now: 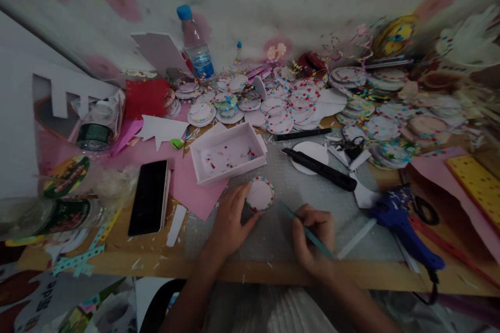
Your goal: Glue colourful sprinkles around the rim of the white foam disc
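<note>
My left hand (230,216) grips a small round white disc (260,194) by its left and lower edge, with coloured dots running around the rim. In my right hand (313,231) is a thin teal stick (312,237), pinched like a pen, its tip pointing toward the disc but apart from it. Both hands are over a grey cutting mat (269,242). Just beyond the disc sits an open white box (229,153) with small red, blue and pale bits in it. A black utility knife (320,168) lies partly on a white paper circle (311,152).
Many decorated discs (279,109) are piled along the back. A water bottle (196,44) stands behind them. To the left are a phone (148,197) and a clear jar (96,127). A blue glue gun (406,226) lies at the right, near the table's front edge (273,276).
</note>
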A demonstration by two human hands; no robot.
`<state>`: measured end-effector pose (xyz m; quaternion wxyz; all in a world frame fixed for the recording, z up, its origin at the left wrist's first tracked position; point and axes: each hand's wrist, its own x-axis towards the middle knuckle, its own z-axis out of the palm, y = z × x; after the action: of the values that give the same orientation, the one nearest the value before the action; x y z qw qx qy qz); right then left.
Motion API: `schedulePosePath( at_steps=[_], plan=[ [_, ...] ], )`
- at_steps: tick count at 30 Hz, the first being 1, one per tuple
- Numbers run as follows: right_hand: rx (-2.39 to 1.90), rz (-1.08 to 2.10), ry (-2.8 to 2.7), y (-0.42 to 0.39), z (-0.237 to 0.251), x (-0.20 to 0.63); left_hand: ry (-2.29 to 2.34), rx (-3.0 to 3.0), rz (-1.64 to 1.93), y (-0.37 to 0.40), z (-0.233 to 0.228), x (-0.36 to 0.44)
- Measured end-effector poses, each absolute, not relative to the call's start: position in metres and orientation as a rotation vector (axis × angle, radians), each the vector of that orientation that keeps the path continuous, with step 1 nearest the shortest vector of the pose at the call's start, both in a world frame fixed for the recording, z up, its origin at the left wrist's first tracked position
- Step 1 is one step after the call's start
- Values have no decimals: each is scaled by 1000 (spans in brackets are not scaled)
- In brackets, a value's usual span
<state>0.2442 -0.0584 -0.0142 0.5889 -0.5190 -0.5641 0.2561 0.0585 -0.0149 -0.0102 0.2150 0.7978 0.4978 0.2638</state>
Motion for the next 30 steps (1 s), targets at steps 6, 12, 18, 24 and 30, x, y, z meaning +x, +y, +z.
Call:
schedulePosePath(
  at_steps=[6, 12, 18, 24, 30],
  plan=[
    [-1160, 578, -1516, -59, -17, 243, 1392, 2208, 724, -16, -11, 59],
    [-1219, 547, -1542, -57, -14, 242, 1369, 2221, 738, -15, -10, 59],
    [-1256, 537, -1592, -57, -14, 243, 1367, 2214, 722, -15, -10, 58],
    [-1277, 546, -1619, -58, -16, 244, 1364, 2227, 713, -14, -10, 59],
    [-1282, 550, -1666, -59, -19, 245, 1371, 2231, 718, -14, -10, 59]
  ],
)
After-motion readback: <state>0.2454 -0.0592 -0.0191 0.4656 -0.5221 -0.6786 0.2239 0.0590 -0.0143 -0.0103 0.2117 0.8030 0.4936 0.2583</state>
